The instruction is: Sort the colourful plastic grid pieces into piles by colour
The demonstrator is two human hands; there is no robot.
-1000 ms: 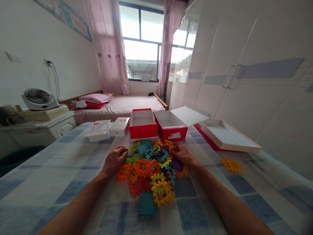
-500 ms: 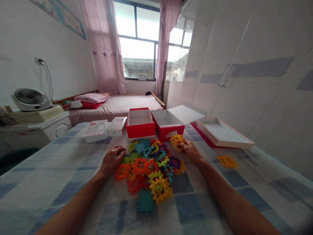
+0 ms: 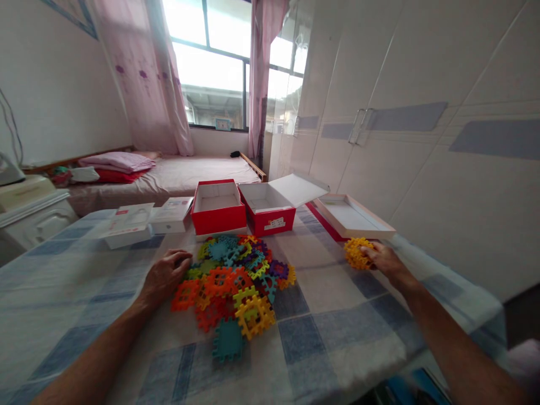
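Note:
A pile of colourful plastic interlocking tiles [image 3: 232, 275] with notched edges lies on the table, in orange, red, yellow, teal, green and purple. At the pile's left edge my left hand [image 3: 166, 275] rests palm down, fingers loosely bent, with no tile seen in it. Well to the right of the pile, my right hand [image 3: 386, 261] pinches yellow notched tiles [image 3: 358, 253] between thumb and fingers, low over the table. Whether these are one or two overlapping pieces I cannot tell. A teal square tile [image 3: 228, 340] lies nearest to me.
Behind the pile stand an open red box [image 3: 218, 220] and a second red box [image 3: 274, 220] with its white lid raised. Two white boxes [image 3: 171, 215] are at the left. A shallow lid-like tray [image 3: 367, 232] sits behind my right hand. A checked cloth [image 3: 337, 337] covers the table.
My right hand has carried a yellow tile rightward from beside the pile to where another yellow tile lay alone. My left hand stays by the pile. The view has turned right.

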